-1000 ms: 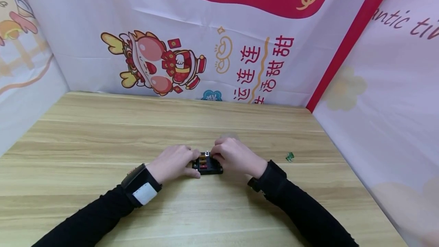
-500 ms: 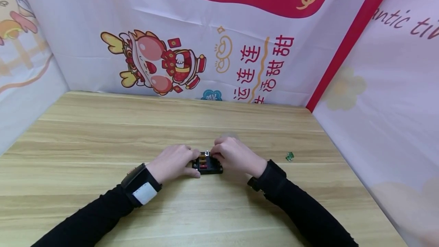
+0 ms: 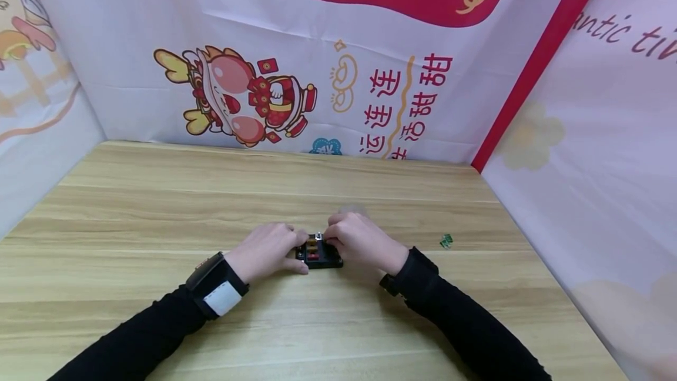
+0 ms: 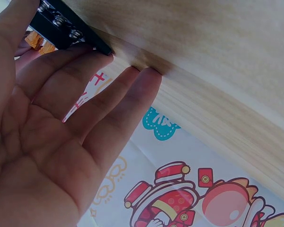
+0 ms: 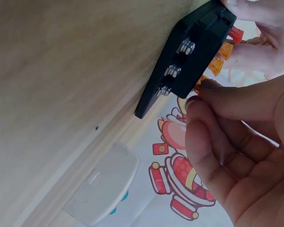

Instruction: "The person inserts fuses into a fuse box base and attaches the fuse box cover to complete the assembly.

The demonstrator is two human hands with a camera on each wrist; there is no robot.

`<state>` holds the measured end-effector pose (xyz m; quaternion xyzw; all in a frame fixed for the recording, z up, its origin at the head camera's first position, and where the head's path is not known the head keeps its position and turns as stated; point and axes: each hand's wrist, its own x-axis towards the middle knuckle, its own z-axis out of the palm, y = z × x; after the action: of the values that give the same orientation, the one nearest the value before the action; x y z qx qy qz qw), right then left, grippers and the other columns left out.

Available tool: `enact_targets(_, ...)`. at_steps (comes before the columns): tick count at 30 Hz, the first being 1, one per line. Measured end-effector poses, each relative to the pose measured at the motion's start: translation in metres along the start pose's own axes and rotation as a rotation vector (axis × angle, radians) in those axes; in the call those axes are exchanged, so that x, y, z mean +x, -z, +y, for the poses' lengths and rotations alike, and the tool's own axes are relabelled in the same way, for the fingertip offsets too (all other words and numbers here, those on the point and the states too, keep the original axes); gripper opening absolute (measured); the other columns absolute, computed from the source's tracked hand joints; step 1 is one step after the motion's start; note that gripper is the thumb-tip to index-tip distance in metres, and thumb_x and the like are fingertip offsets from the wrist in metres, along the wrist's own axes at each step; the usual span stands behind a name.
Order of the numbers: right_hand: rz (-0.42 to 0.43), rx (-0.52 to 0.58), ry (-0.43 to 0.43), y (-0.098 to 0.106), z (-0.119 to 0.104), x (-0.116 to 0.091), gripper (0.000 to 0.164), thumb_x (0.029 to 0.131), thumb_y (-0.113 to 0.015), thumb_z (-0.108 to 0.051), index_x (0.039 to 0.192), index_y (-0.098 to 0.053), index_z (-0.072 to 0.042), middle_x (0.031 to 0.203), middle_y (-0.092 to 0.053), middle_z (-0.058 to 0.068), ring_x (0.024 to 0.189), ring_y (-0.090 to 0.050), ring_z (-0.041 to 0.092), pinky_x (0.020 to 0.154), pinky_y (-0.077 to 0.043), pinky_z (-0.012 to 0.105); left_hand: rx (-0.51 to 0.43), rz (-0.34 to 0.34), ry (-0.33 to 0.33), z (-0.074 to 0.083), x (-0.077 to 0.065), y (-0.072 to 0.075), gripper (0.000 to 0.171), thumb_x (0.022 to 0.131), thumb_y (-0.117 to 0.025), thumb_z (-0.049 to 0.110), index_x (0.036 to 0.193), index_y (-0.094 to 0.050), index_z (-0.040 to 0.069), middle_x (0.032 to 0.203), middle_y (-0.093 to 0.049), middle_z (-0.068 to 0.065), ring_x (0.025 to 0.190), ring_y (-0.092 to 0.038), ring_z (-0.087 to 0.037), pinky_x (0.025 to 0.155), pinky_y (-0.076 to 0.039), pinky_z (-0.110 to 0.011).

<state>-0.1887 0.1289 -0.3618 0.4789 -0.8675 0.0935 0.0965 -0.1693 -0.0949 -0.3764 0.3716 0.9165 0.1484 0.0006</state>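
Observation:
A black fuse block with metal screw terminals lies on the wooden table between both hands. My left hand grips its left end, thumb on the near side and fingers on the far side. Several blade fuses stand in the block; the right wrist view shows a red fuse at one end and orange ones beside it. With thumb and forefinger, my right hand pinches the orange fuse at the block's far end. Fingertips hide most of that fuse. In the left wrist view the block is partly cut off.
A clear plastic cover lies on the table just beyond my right hand. Some small green transparent pieces lie to the right. Printed cloth hangs behind the table and at both sides.

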Motion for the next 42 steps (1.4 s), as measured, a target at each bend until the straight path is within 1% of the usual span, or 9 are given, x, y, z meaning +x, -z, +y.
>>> enact_targets(8,-0.005,-0.017,-0.012,-0.0024,-0.0013,0.0013,0.010,0.084,-0.074,0.001,0.083,-0.074,-0.009,0.076,-0.058,-0.005,0.071,-0.053,0.007,0.065,-0.046,0.023,-0.003,-0.001,0.006,0.0006,-0.0003,0.0003,0.039,0.078,-0.082,0.040,0.101,-0.069,0.011,0.081,-0.059,0.000,0.065,-0.047,-0.013,0.057,-0.037,-0.028)
enact_targets(16,-0.007,-0.024,-0.014,-0.0022,-0.0029,0.0029,0.013,0.082,-0.074,0.003,0.080,-0.072,-0.009,0.074,-0.058,-0.005,0.070,-0.053,0.008,0.065,-0.045,0.023,0.000,-0.002,0.012,0.0005,-0.0003,0.0004,0.040,0.078,-0.082,0.041,0.102,-0.070,0.011,0.083,-0.060,-0.001,0.066,-0.048,-0.013,0.058,-0.038,-0.029)
enact_targets(22,-0.020,-0.003,-0.021,-0.0018,-0.0033,0.0040,0.012,0.083,-0.073,0.004,0.081,-0.073,-0.008,0.076,-0.061,-0.004,0.072,-0.055,0.009,0.067,-0.047,0.023,0.008,-0.002,0.011,0.0000,-0.0004,0.0001,0.041,0.078,-0.082,0.041,0.103,-0.070,0.011,0.083,-0.061,-0.001,0.066,-0.048,-0.013,0.058,-0.039,-0.029)
enact_targets(27,-0.015,0.014,-0.022,-0.0020,-0.0019,0.0042,0.014,0.082,-0.073,0.005,0.080,-0.073,-0.008,0.076,-0.061,-0.004,0.072,-0.056,0.009,0.067,-0.048,0.023,0.004,-0.005,0.014,-0.0002,0.0000,0.0001,0.041,0.079,-0.081,0.040,0.104,-0.070,0.010,0.085,-0.062,-0.001,0.068,-0.049,-0.013,0.060,-0.040,-0.029)
enact_targets(33,-0.007,0.029,-0.014,-0.0039,0.0006,0.0046,0.014,0.081,-0.072,0.007,0.081,-0.074,-0.008,0.078,-0.064,-0.003,0.075,-0.059,0.011,0.070,-0.049,0.025,0.008,-0.008,0.018,-0.0004,0.0003,-0.0005,0.040,0.078,-0.081,0.041,0.102,-0.069,0.011,0.083,-0.061,-0.001,0.067,-0.048,-0.013,0.059,-0.039,-0.029)
enact_targets(42,-0.004,0.031,-0.003,-0.0030,0.0020,0.0044,0.017,0.080,-0.070,0.009,0.080,-0.074,-0.007,0.077,-0.065,-0.003,0.074,-0.059,0.011,0.070,-0.049,0.025,0.007,0.000,0.014,-0.0002,-0.0001,-0.0005,0.040,0.078,-0.081,0.041,0.101,-0.070,0.011,0.082,-0.060,-0.001,0.066,-0.048,-0.013,0.058,-0.038,-0.028)
